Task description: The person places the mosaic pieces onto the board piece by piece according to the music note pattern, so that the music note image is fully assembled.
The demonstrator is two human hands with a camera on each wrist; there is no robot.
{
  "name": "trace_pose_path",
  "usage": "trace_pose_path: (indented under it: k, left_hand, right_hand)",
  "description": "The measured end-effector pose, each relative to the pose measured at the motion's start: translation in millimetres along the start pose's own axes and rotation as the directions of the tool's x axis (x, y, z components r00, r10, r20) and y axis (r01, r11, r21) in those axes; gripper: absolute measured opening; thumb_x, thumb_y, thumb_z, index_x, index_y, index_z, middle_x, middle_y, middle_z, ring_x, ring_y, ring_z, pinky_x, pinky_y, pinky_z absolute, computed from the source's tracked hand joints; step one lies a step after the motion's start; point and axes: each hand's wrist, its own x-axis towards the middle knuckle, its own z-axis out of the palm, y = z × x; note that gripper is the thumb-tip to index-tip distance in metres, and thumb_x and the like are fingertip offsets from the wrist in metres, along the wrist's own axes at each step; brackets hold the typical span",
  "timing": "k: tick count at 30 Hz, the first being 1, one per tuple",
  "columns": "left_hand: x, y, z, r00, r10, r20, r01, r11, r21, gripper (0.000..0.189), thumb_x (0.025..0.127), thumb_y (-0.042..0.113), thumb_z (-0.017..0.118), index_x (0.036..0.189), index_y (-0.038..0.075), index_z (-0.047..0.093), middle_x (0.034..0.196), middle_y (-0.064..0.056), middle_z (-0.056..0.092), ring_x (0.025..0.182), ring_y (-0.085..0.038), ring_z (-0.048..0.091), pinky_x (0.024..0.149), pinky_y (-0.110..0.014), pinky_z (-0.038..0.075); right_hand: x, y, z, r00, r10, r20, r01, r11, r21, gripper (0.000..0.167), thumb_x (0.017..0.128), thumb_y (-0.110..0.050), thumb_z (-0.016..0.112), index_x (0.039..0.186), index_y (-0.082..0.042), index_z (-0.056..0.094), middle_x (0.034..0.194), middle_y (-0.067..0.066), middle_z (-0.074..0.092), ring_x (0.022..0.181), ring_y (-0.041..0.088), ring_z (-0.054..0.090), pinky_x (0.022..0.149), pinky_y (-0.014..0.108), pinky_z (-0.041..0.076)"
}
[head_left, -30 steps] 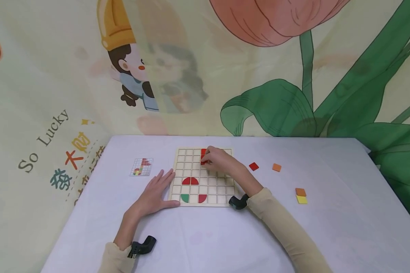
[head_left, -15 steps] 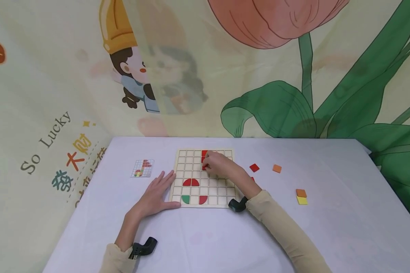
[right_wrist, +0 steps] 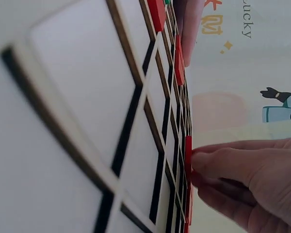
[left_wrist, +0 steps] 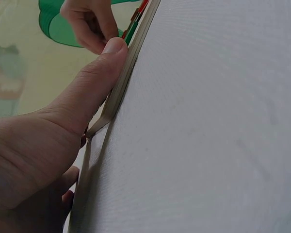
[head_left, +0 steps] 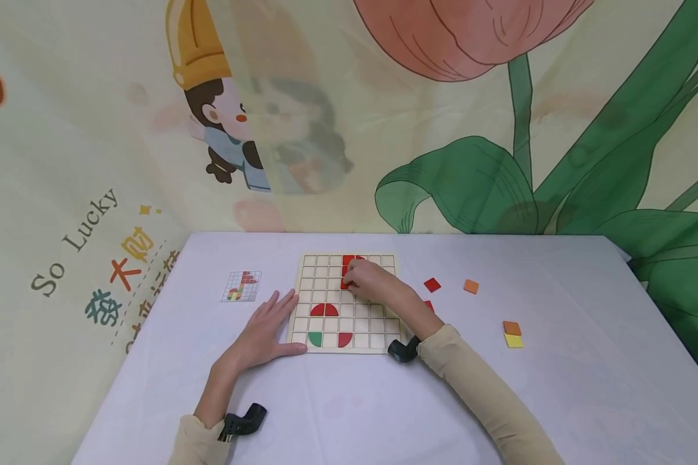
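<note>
A wooden grid board [head_left: 333, 324] lies on the table. My left hand [head_left: 260, 329] rests along its left side, fingers straight and spread. In the left wrist view the thumb [left_wrist: 87, 85] lies on the board's edge. My right hand [head_left: 375, 281] is over the board's upper middle. In the right wrist view, its fingertips pinch a red square tile [right_wrist: 188, 158], which lies low at the grid. Red tiles [head_left: 348, 260] fill cells above it, partly covered by the hand. Two red quarter-circles [head_left: 324, 310] form a half circle lower left. A green quarter-circle [head_left: 315, 339] and a red quarter-circle [head_left: 344, 339] sit in the bottom row.
A small printed pattern card [head_left: 241, 286] lies left of the board. To the right are a loose red tile [head_left: 432, 285], an orange tile [head_left: 471, 286], and an orange tile [head_left: 512, 328] touching a yellow tile [head_left: 514, 340]. Another red tile [head_left: 429, 305] is partly behind the right forearm.
My right hand has shifted slightly toward me on the board, uncovering red pieces in the top row. A red tile beside the right forearm has come into view. The left hand stays put.
</note>
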Motion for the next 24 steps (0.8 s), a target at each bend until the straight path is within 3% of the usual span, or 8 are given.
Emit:
trace_pose_path:
  k: [5, 10, 15, 20, 24]
  left_hand:
    - [-0.4, 0.6, -1.3, 1.000, 0.009, -0.005, -0.009, 1.000, 0.001, 0.102, 0.075, 0.054, 0.076, 0.154, 0.013, 0.027, 0.163, -0.008, 0.022, 0.152, -0.036, 0.008, 0.120, -0.061, 0.013]
    - [-0.9, -0.8, -1.1, 1.000, 0.009, -0.006, -0.009, 1.000, 0.003, 0.102, 0.074, 0.054, 0.076, 0.154, 0.013, 0.026, 0.163, -0.008, 0.022, 0.152, -0.036, 0.008, 0.120, -0.061, 0.013]
    - [0.4, -1.5, 0.3, 1.000, 0.004, -0.004, -0.004, 1.000, -0.003, 0.103, 0.074, 0.054, 0.076, 0.154, 0.015, 0.026, 0.163, -0.007, 0.021, 0.152, -0.036, 0.007, 0.120, -0.061, 0.013]
    - [0.8, -1.7, 2.0, 1.000, -0.006, 0.003, 0.006, 1.000, -0.004, 0.102, 0.075, 0.055, 0.076, 0.154, 0.015, 0.026, 0.163, -0.005, 0.021, 0.152, -0.035, 0.007, 0.120, -0.061, 0.013]
    - [0.6, -0.4, 0.5, 1.000, -0.002, 0.003, 0.002, 1.000, -0.007, 0.102, 0.075, 0.055, 0.076, 0.155, 0.015, 0.026, 0.163, -0.005, 0.021, 0.152, -0.035, 0.007, 0.120, -0.060, 0.013]
  right_hand:
    - [-3.5, -3, -3, 1.000, -0.001, 0.020, 0.002, 0.996, -0.085, 0.017, 0.093, -0.009, 0.062, 0.085, -0.011, 0.076, 0.088, 0.006, 0.060, 0.079, 0.015, 0.050, 0.066, 0.022, 0.045]
    - [-7.5, -5, -4, 0.999, 0.023, 0.044, -0.016, 0.989, -0.146, 0.013, 0.092, -0.016, 0.066, 0.097, -0.013, 0.078, 0.087, 0.006, 0.061, 0.078, 0.015, 0.048, 0.063, 0.022, 0.044]
    - [-8.6, -5, -2, 0.995, 0.077, 0.059, -0.067, 0.985, -0.157, 0.024, 0.094, -0.016, 0.062, 0.117, -0.013, 0.072, 0.094, 0.007, 0.059, 0.081, 0.016, 0.047, 0.064, 0.023, 0.043]
    - [-15.1, -2, -13, 0.992, 0.102, 0.068, -0.097, 0.993, -0.067, 0.036, 0.095, -0.016, 0.060, 0.131, -0.017, 0.063, 0.100, 0.008, 0.056, 0.086, 0.016, 0.047, 0.065, 0.024, 0.043]
    - [-34.4, 3, -40, 0.993, 0.117, 0.008, -0.117, 0.989, 0.085, 0.045, 0.093, -0.018, 0.065, 0.137, -0.016, 0.056, 0.112, 0.010, 0.059, 0.092, 0.019, 0.054, 0.072, 0.026, 0.051]
